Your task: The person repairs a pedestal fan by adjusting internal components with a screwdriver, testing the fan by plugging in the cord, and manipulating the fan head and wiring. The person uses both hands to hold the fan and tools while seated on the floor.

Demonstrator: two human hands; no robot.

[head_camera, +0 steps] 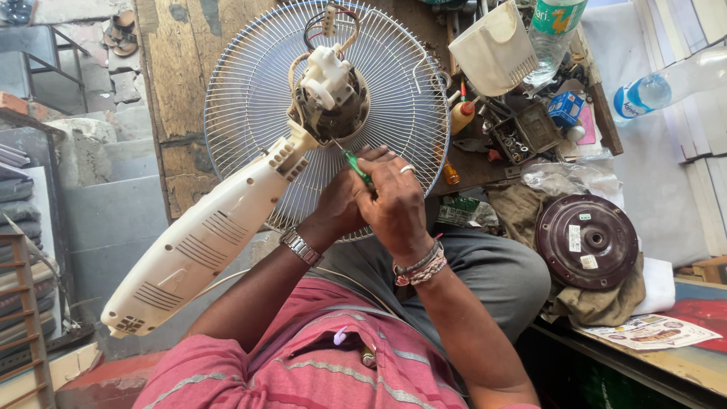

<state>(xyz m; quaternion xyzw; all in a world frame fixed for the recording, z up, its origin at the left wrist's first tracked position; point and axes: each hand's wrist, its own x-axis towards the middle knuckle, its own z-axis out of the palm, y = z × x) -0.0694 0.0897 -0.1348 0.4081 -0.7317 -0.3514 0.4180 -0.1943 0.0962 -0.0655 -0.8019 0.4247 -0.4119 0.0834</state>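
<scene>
A white fan lies across my lap and the wooden bench, its round wire guard (394, 98) flat and its cream stand body (204, 242) reaching down to the left. The open motor (331, 95) with loose wires sits at the guard's centre. My right hand (395, 201), with a ring and bracelets, grips a green-handled screwdriver (357, 170) whose tip points at the motor's lower edge. My left hand (339, 206), wearing a metal watch, sits just beside it under the motor and closes around the screwdriver's lower part.
A cream plastic motor cover (494, 49), two water bottles (644, 92), a small parts tray (522, 135), a blue box (566, 106) and small tools crowd the bench to the right. A dark red round motor housing (587, 241) rests on cloth. Stone steps lie left.
</scene>
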